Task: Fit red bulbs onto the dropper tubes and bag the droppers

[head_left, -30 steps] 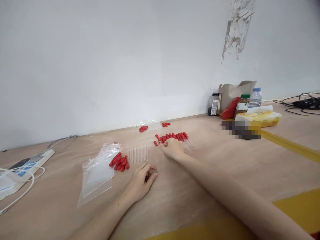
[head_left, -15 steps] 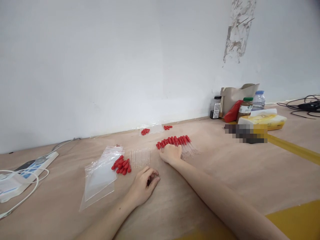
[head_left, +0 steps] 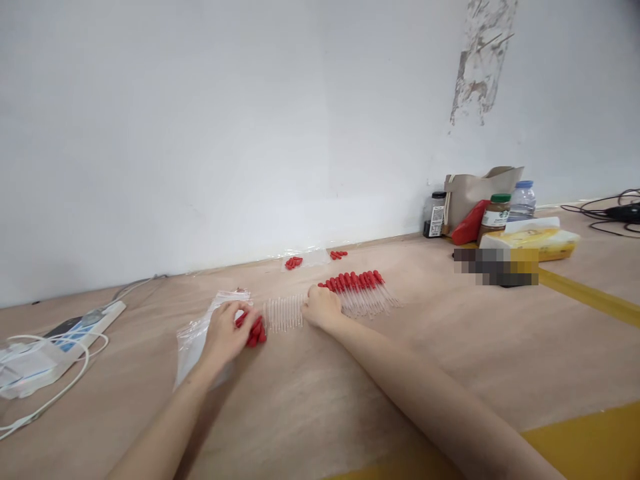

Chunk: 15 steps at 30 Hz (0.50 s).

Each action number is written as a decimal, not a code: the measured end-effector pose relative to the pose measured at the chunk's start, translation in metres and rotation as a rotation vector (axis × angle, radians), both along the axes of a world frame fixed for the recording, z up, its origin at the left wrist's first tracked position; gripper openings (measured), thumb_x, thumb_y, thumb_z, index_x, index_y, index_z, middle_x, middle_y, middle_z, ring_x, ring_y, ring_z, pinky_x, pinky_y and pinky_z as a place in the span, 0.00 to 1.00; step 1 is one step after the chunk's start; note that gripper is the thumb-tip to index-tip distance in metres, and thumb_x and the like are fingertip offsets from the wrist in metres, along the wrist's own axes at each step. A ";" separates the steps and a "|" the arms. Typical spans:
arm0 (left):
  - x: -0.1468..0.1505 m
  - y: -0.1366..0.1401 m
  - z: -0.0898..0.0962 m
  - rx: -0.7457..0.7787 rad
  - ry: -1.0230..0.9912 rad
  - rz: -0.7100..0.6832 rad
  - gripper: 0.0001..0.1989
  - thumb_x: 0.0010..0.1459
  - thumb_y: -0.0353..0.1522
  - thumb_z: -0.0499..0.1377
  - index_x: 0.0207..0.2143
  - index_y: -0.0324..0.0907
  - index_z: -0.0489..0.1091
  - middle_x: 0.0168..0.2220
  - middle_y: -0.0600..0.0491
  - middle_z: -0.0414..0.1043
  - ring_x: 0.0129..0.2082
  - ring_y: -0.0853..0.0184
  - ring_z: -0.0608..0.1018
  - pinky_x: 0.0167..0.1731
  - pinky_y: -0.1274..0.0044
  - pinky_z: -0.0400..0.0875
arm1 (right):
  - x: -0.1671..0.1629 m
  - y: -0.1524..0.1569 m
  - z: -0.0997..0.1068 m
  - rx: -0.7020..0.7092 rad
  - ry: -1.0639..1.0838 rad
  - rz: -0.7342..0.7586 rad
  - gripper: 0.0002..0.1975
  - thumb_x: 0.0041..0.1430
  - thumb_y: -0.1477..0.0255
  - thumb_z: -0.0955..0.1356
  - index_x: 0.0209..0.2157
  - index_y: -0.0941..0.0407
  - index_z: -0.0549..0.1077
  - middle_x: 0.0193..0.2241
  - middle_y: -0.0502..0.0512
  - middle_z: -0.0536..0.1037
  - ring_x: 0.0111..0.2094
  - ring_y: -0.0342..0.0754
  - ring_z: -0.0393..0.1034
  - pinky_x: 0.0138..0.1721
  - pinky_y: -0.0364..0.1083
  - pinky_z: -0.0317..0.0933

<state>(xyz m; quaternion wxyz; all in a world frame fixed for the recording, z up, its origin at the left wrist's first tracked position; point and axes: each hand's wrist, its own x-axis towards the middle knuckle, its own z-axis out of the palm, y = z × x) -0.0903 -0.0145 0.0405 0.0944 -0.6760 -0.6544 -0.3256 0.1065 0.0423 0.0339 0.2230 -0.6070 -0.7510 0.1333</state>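
Note:
My left hand [head_left: 225,335] reaches over a small pile of red rubber bulbs [head_left: 257,333], its bent fingers parted and touching the pile. Red shows in the gap between those fingers. A row of thin clear tubes [head_left: 283,315] lies side by side to the right of the pile. At the row's right end, my right hand [head_left: 323,308] is closed, with its fingertips on the last tube. Beyond it lies a row of droppers [head_left: 363,290], clear tubes fitted with red bulbs. The right hand partly covers that row's left end.
Clear zip bags [head_left: 193,343] lie under and beside my left arm. Near the wall, another clear bag [head_left: 316,256] has red bulbs at both ends. A power strip [head_left: 75,347] with white cables stands left. At right are a tissue pack [head_left: 537,243], jars and a beige bag [head_left: 470,193].
My left hand has moved forward and left, from the bare table to the red bulbs. My right hand has shifted left from the droppers to the end of the tube row.

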 end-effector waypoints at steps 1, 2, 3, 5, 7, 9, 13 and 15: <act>-0.013 0.003 -0.001 -0.042 -0.023 -0.003 0.12 0.54 0.41 0.51 0.31 0.42 0.67 0.36 0.50 0.69 0.40 0.59 0.71 0.39 0.70 0.65 | -0.005 0.002 0.000 -0.024 0.008 -0.009 0.14 0.49 0.72 0.63 0.39 0.60 0.69 0.38 0.64 0.74 0.40 0.52 0.69 0.35 0.46 0.58; -0.023 0.006 -0.003 -0.073 -0.030 -0.040 0.15 0.55 0.41 0.50 0.38 0.43 0.67 0.41 0.50 0.68 0.43 0.59 0.69 0.41 0.70 0.64 | -0.009 0.004 0.000 -0.043 0.014 -0.016 0.16 0.49 0.72 0.63 0.41 0.61 0.68 0.39 0.64 0.73 0.40 0.52 0.69 0.34 0.46 0.59; -0.031 0.007 -0.006 -0.110 -0.011 -0.086 0.18 0.55 0.42 0.49 0.43 0.43 0.65 0.46 0.49 0.66 0.48 0.59 0.67 0.45 0.69 0.62 | -0.013 0.006 -0.001 -0.064 0.022 -0.022 0.17 0.48 0.72 0.64 0.42 0.61 0.67 0.39 0.65 0.73 0.40 0.52 0.69 0.34 0.45 0.60; -0.037 0.008 -0.014 -0.203 0.048 -0.162 0.24 0.54 0.44 0.50 0.51 0.44 0.60 0.53 0.48 0.59 0.53 0.58 0.61 0.50 0.67 0.57 | -0.020 0.009 -0.002 -0.102 0.037 -0.033 0.21 0.46 0.73 0.66 0.44 0.62 0.65 0.40 0.66 0.72 0.40 0.52 0.69 0.35 0.45 0.61; -0.035 0.009 -0.023 -0.288 0.102 -0.201 0.28 0.53 0.46 0.51 0.55 0.46 0.57 0.56 0.47 0.54 0.56 0.56 0.57 0.52 0.65 0.54 | -0.025 0.010 -0.003 -0.130 0.047 -0.042 0.22 0.45 0.73 0.67 0.45 0.63 0.65 0.40 0.67 0.72 0.41 0.53 0.69 0.36 0.45 0.62; -0.029 0.011 -0.030 -0.323 0.127 -0.217 0.28 0.53 0.46 0.51 0.56 0.48 0.56 0.56 0.48 0.53 0.56 0.56 0.56 0.52 0.65 0.53 | -0.028 0.011 -0.002 -0.147 0.048 -0.045 0.22 0.46 0.74 0.67 0.46 0.63 0.65 0.40 0.68 0.72 0.42 0.53 0.68 0.37 0.46 0.62; -0.014 0.019 -0.036 -0.250 0.133 -0.216 0.26 0.55 0.45 0.49 0.54 0.46 0.59 0.53 0.48 0.58 0.54 0.58 0.60 0.52 0.67 0.54 | -0.030 0.010 -0.001 -0.167 0.038 -0.025 0.19 0.47 0.76 0.66 0.44 0.63 0.67 0.40 0.69 0.72 0.44 0.53 0.67 0.39 0.47 0.62; -0.007 0.023 -0.037 -0.212 0.134 -0.194 0.24 0.55 0.45 0.49 0.51 0.45 0.63 0.51 0.49 0.61 0.52 0.58 0.62 0.52 0.68 0.55 | -0.028 0.009 -0.001 -0.177 0.034 -0.009 0.17 0.47 0.76 0.66 0.43 0.63 0.69 0.40 0.69 0.72 0.44 0.53 0.68 0.39 0.47 0.62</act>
